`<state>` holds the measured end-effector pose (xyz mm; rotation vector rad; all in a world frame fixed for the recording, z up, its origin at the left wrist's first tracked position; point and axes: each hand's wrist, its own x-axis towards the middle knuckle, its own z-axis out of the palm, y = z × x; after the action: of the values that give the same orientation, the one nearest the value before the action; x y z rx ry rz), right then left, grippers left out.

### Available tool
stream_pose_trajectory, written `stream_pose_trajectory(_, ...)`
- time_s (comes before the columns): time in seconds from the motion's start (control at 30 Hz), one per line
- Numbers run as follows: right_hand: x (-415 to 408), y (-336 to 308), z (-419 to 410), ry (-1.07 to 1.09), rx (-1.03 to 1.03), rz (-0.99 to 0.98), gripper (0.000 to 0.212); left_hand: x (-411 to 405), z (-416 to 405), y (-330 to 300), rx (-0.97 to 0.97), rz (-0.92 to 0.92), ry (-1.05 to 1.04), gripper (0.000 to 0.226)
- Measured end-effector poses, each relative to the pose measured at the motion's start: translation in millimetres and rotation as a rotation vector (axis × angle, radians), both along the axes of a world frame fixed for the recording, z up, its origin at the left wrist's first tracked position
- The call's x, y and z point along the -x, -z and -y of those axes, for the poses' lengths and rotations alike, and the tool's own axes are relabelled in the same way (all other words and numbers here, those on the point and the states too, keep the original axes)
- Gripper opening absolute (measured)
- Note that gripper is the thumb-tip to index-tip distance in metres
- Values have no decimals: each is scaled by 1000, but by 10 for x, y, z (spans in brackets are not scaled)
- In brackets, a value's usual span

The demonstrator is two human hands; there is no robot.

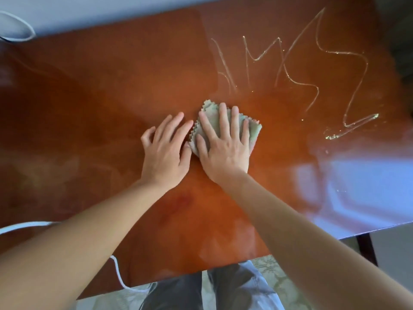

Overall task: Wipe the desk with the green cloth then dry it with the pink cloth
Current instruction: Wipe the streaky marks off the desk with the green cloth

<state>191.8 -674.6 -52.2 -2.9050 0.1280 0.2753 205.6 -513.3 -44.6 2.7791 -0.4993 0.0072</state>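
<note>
The folded green cloth (253, 130) with zigzag edges lies flat near the middle of the glossy brown desk (111, 97). My right hand (223, 146) presses down on it with fingers spread straight. My left hand (166, 148) rests flat on the desk right beside the cloth, its fingertips touching the cloth's left edge. Zigzag lines of liquid (312, 70) streak the desk at the far right. No pink cloth is in view.
A white cable (118, 271) hangs over the desk's near edge at the left, and a white looped cord (20, 27) lies at the far left corner. The desk's right edge and a dark leg (366, 249) show at the right. My legs stand below the near edge.
</note>
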Motion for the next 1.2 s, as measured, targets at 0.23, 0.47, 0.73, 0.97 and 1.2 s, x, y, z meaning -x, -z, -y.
stream_pose_trajectory(0.23, -410, 9, 706, 44, 12, -9, 60, -660, 56, -31, -93, -84, -106, 55)
stream_pose_trajectory(0.47, -780, -37, 712, 222, 2, -39, 60, -845, 185, 69, -155, -87, -184, 56)
stream_pose_trajectory(0.73, -532, 4, 297, -230, 19, -7, 59, -830, 165, 152, -109, -9, -197, 51)
stream_pose_trajectory(0.97, -1024, -9, 965, 22, 62, -16, 68, -838, 186, 182, -66, 18, -224, 52)
stream_pose_trajectory(1.2, -284, -6, 348, -406, 29, 17, 63, -830, 198, 179, -66, 36, -235, 51)
